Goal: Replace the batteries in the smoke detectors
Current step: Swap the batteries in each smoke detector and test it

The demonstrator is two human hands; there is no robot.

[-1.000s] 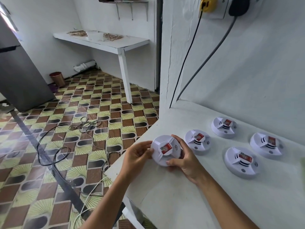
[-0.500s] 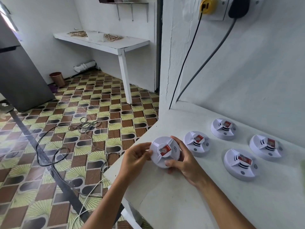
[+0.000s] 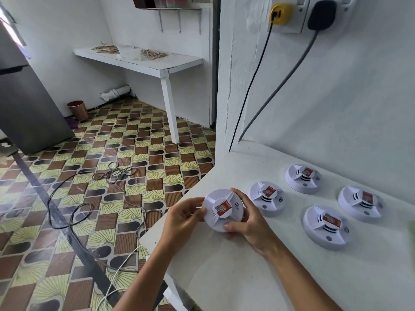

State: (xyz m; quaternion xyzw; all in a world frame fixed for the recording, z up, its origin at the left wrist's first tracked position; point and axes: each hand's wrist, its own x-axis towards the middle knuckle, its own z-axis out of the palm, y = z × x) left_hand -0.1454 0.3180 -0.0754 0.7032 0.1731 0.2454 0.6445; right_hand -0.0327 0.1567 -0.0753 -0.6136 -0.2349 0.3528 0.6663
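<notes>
**Both hands on one detector at the counter's corner**

White walls close in a small room with a patterned tile floor (image 3: pixel 139 158), where loose cables (image 3: pixel 89 198) lie in loops. From the head camera I look down on a white counter (image 3: pixel 280 277) set against the wall. I see the left hand (image 3: pixel 182 217) pinching the left rim of a white smoke detector (image 3: pixel 222 209), fingers curled onto its edge. My view of the right hand (image 3: pixel 249 223) shows it cupping the detector's right side, thumb on the near rim. That detector sits tilted above the counter's near-left corner, red label up. Four other detectors (image 3: pixel 325 225) lie flat on the counter to the right. Above them, a yellow plug (image 3: pixel 278 13) and a black plug (image 3: pixel 321 14) sit in wall sockets.
</notes>
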